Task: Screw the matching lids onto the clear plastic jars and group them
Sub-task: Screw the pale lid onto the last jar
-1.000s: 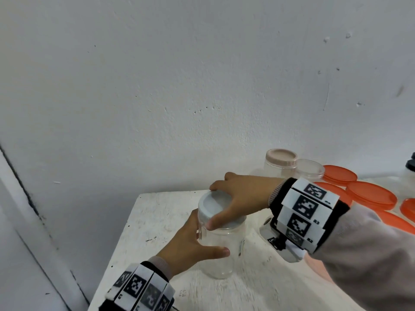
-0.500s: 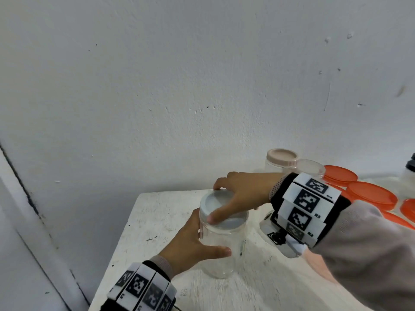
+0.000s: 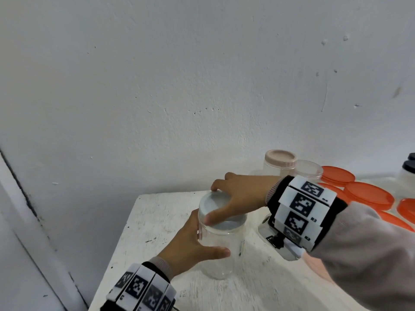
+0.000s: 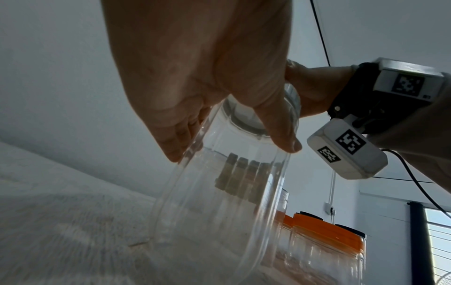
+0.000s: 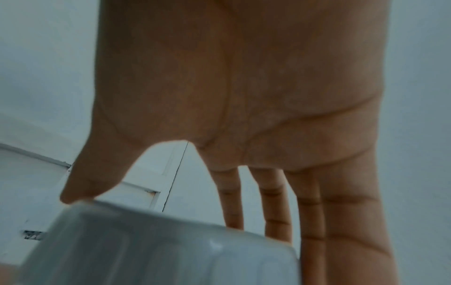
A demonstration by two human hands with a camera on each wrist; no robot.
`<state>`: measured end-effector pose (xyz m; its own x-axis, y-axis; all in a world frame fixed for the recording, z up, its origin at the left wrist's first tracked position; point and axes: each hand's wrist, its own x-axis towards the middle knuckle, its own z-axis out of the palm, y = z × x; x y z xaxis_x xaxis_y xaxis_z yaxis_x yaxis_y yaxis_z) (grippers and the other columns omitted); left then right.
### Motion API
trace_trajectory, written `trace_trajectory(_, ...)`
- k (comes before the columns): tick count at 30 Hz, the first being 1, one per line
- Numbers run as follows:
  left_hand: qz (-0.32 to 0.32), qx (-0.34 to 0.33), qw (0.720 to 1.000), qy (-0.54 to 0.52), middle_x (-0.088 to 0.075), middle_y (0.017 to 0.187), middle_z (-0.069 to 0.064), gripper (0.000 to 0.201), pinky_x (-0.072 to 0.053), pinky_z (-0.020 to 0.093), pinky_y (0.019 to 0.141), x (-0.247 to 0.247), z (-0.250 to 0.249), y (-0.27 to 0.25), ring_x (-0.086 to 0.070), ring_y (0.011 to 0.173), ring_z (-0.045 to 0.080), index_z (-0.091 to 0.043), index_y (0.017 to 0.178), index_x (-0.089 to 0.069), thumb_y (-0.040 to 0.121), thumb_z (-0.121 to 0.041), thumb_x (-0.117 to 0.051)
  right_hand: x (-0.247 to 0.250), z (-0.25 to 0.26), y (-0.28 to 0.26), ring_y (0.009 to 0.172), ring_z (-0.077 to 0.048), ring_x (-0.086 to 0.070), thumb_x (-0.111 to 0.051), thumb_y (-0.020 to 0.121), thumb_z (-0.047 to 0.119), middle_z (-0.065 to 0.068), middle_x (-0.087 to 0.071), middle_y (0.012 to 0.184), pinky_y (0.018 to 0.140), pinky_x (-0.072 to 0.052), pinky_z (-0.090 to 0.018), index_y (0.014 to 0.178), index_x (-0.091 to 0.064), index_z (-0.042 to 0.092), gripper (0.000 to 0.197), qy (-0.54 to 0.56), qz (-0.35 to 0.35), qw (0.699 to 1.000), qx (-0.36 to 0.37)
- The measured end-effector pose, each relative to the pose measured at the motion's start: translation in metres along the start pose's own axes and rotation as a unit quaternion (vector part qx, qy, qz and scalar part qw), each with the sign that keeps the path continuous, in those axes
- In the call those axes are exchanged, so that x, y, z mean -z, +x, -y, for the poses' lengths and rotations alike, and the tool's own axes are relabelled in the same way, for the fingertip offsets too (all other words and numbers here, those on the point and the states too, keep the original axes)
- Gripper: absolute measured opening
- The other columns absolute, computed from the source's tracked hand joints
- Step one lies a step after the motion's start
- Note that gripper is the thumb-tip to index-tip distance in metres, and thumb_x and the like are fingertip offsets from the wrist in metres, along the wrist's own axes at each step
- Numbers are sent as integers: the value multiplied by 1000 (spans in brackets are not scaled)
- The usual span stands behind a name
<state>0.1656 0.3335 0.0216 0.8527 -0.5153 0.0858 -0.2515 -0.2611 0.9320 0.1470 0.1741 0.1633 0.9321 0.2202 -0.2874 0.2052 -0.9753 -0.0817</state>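
the left hand (image 3: 190,248) wraps the clear jar (image 3: 221,250) on the table (image 3: 157,221) while the right hand (image 3: 241,196) grips its white lid (image 3: 215,204).

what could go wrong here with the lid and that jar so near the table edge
1. The right hand grips the white round lid only by thumb and fingertips, so it may slip or cross-thread on the clear plastic jar.
2. The jar stands near the front left edge of the white table; if the left hand loosens, twisting might tip it off.
3. The right sleeve hangs over the orange lids and may drag one.
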Motion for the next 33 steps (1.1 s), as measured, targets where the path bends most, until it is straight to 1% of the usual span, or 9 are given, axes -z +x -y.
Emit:
trace_trajectory(3,-2,4,1000,14,-49,119,-35,89,-41,1,75,1,1,1,-47,110,-16,-58,119,-32,47,-63,-85,6,0,-5,131,-16,-37,-64,72,70,11,-29,144,104,-37,-41,147,-19,41,92,15,22,999,34)
trace_trajectory(7,-3,3,1000,21,-46,113,-45,88,-39,-3,72,0,2,2,-43,103,-26,-62,115,-30,45,-66,-83,11,-2,-7,125,-13,-39,-73,77,46,15,-34,138,100,-41,-33,140,-30,47,77,32,32,996,72)
trace_trajectory(11,-3,-2,1000,19,-46,110,-49,87,-40,-2,71,0,1,2,-44,104,-25,-62,115,-31,46,-65,-83,4,0,-3,113,-13,-45,-65,73,67,12,-39,127,86,-40,-30,137,-36,42,74,18,-6,999,40)
trace_trajectory(14,0,-11,1000,9,-46,114,-45,92,-41,-2,73,0,2,1,-44,106,-23,-53,126,-35,49,-59,-86,-3,2,1,110,-17,-47,-54,71,79,5,-40,130,88,-42,-34,139,-34,34,83,-3,-21,1000,9)
trace_trajectory(17,1,-2,1000,3,-49,119,-36,91,-42,0,73,1,2,1,-47,107,-20,-55,123,-34,49,-57,-87,-1,0,-1,125,-18,-42,-61,71,74,8,-36,138,100,-40,-40,145,-24,37,91,8,8,1000,17)
trace_trajectory(21,-3,3,1000,18,-47,121,-35,88,-41,0,75,1,1,2,-45,107,-21,-61,116,-31,46,-62,-85,8,-5,-6,128,-13,-36,-75,76,45,14,-31,142,104,-39,-35,144,-23,46,86,47,41,996,66)
trace_trajectory(25,-4,5,1000,13,-47,116,-40,88,-41,-1,71,0,2,3,-46,105,-22,-64,114,-30,46,-63,-85,5,-5,-3,116,-12,-44,-70,73,61,14,-38,132,94,-41,-30,138,-33,45,77,36,16,998,51)
trace_trajectory(29,-2,-1,1000,15,-49,117,-38,86,-42,0,72,0,1,2,-47,105,-20,-61,116,-32,49,-61,-85,1,-3,0,111,-18,-52,-58,68,79,8,-42,128,95,-46,-39,138,-34,37,85,19,-2,1000,8)
trace_trajectory(33,-2,-3,1000,5,-48,124,-31,89,-41,1,76,0,0,1,-47,109,-17,-55,120,-33,49,-58,-87,5,-6,-2,128,-14,-38,-70,72,62,13,-30,142,105,-39,-40,145,-20,43,90,32,28,998,41)
